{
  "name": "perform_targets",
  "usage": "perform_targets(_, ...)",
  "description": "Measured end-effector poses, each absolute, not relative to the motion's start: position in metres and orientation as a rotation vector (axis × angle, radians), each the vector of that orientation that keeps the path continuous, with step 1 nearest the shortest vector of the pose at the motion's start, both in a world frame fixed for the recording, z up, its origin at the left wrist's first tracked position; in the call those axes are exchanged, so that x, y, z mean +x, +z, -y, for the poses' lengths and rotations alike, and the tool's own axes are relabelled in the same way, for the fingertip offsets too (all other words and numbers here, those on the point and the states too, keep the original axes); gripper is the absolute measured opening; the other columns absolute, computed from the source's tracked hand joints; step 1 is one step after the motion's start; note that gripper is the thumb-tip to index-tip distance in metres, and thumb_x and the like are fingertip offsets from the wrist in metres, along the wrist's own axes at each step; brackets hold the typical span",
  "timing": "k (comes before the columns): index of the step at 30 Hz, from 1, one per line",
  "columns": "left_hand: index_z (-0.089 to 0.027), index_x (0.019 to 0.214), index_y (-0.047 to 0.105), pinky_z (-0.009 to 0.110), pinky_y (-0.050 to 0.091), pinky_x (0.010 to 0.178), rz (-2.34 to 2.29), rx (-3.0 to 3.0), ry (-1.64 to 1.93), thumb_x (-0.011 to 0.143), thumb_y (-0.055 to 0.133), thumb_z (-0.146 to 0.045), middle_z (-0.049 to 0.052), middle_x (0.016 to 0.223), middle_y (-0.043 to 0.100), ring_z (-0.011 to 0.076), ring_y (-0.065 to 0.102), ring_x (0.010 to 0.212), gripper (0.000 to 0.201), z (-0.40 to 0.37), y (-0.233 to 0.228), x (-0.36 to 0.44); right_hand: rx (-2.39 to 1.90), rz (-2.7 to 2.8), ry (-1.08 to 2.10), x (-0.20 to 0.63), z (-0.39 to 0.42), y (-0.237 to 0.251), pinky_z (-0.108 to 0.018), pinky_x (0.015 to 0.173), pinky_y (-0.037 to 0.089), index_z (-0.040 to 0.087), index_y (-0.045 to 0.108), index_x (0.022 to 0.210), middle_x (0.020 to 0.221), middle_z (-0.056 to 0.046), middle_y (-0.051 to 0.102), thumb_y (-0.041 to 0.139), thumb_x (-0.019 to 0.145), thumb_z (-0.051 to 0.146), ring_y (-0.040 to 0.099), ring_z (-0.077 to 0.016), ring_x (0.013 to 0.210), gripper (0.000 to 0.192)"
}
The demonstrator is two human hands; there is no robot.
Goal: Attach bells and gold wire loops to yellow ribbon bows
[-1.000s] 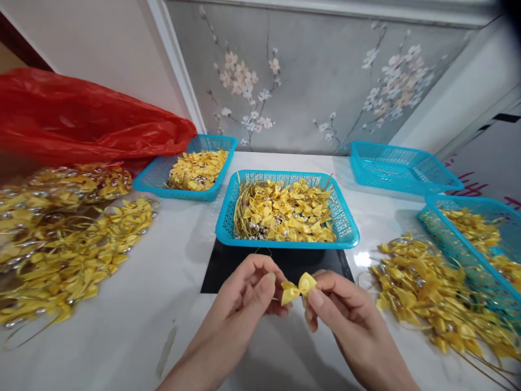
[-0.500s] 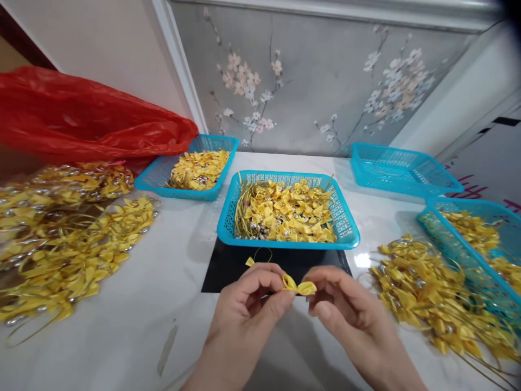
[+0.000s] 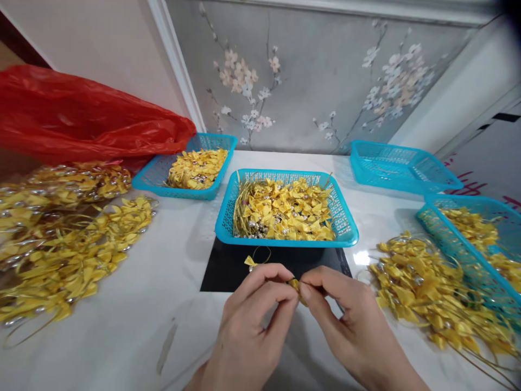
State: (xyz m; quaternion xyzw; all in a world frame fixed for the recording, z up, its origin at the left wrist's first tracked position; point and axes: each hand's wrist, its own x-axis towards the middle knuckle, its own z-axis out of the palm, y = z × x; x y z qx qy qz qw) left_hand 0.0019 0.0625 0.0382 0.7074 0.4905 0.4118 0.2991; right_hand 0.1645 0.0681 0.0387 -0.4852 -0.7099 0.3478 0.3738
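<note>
Low in the middle of the view, my left hand (image 3: 254,320) and my right hand (image 3: 344,320) meet fingertip to fingertip. Both pinch a small yellow ribbon bow (image 3: 296,284), which is almost hidden between the fingers. A thin gold cord loop (image 3: 260,253) with a yellow tip rises just behind my left hand, over a black mat (image 3: 220,269). Straight ahead stands a blue basket (image 3: 350,231) filled with yellow bows and silver beads.
Piles of yellow bows on gold cords lie at the left (image 3: 69,239) and at the right (image 3: 423,293). More blue baskets stand at back left (image 3: 150,182), back right (image 3: 401,168) and far right (image 3: 456,244). A red plastic bag (image 3: 81,117) lies at the left.
The bow was spread out and plain to see between my hands. My fingertips have closed together on it, so it is now nearly covered.
</note>
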Motion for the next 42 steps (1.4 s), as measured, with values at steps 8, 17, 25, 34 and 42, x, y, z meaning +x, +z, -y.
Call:
perform_targets(8, -0.021, 0.068, 0.059, 0.023, 0.043, 0.064, -1.123, 1.294, 1.008, 0.088, 0.06, -0.022, 0.0, 0.083, 0.05, 0.0155, 0.053, 0.077, 0.019, -0.063, 0.044, 0.007, -1.25, 1.444, 1.077, 0.15, -0.059, 0.025, -0.024, 0.05, 0.039, 0.019, 0.055, 0.089, 0.072, -0.001, 0.051, 0.043, 0.099, 0.036, 0.046, -0.0131, 0.06, 0.023)
perform_targets(17, -0.021, 0.071, 0.057, 0.024, 0.04, 0.068, -1.032, 1.229, 0.935, 0.09, 0.059, -0.027, 0.001, 0.089, 0.05, 0.0149, 0.052, 0.079, 0.02, -0.06, 0.04, 0.007, -1.206, 1.224, 1.277, 0.146, -0.056, 0.026, -0.023, 0.046, 0.032, 0.02, 0.054, 0.085, 0.069, 0.001, 0.045, 0.047, 0.097, 0.041, 0.038, -0.0118, 0.057, 0.025)
perform_targets(25, -0.022, 0.074, 0.062, 0.023, 0.043, 0.073, -0.92, 1.171, 1.009, 0.09, 0.06, -0.022, 0.0, 0.089, 0.052, 0.0147, 0.054, 0.082, 0.016, -0.058, 0.032, 0.01, -1.207, 1.171, 1.307, 0.146, -0.056, 0.027, -0.022, 0.046, 0.033, 0.02, 0.053, 0.08, 0.067, 0.002, 0.046, 0.048, 0.096, 0.043, 0.039, -0.0123, 0.057, 0.028)
perform_targets(34, -0.024, 0.09, 0.063, 0.028, 0.046, 0.08, -0.925, 0.913, 1.009, 0.089, 0.062, -0.032, 0.001, 0.096, 0.058, 0.0163, 0.055, 0.088, 0.008, -0.058, 0.027, 0.009, -1.222, 1.562, 1.171, 0.16, -0.069, 0.034, -0.022, 0.047, 0.034, 0.02, 0.058, 0.082, 0.067, 0.002, 0.051, 0.048, 0.096, 0.033, 0.044, -0.0115, 0.057, 0.022)
perform_targets(42, -0.021, 0.091, 0.061, 0.022, 0.046, 0.07, -1.042, 0.866, 0.907, 0.083, 0.071, -0.028, -0.004, 0.077, 0.061, 0.011, 0.057, 0.072, 0.014, -0.068, 0.041, 0.006, -1.219, 1.519, 1.272, 0.165, -0.071, 0.032, -0.023, 0.051, 0.04, 0.022, 0.059, 0.092, 0.071, 0.0, 0.057, 0.046, 0.097, 0.037, 0.053, -0.0136, 0.061, 0.021)
